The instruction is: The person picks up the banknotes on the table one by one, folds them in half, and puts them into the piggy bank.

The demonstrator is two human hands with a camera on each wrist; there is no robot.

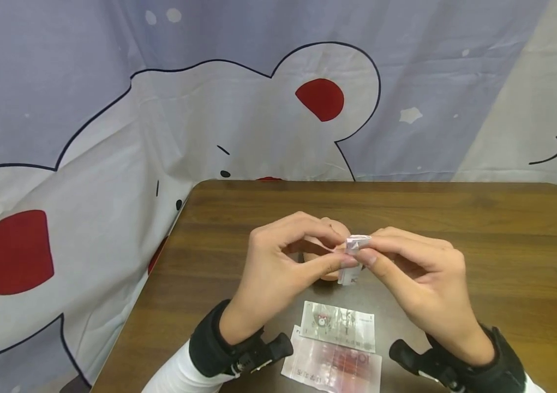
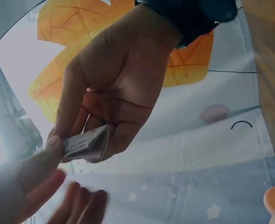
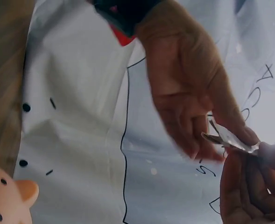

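Observation:
A small folded banknote (image 1: 357, 243) is held up above the table between both hands. My left hand (image 1: 283, 256) pinches its left side between thumb and fingers. From the other side my right hand (image 1: 425, 267) pinches it with thumb and index finger. The left wrist view shows the note (image 2: 87, 143) folded into several layers. Behind the hands stands a peach-coloured animal figure, mostly hidden in the head view; its dark eyes and snout show on the figure (image 3: 4, 198) in the right wrist view.
Nearer me, a greenish banknote (image 1: 339, 326) partly overlaps a pinkish banknote (image 1: 332, 360), both flat on the brown wooden table (image 1: 514, 262). A printed curtain (image 1: 239, 120) hangs behind the table's far edge and along its left side.

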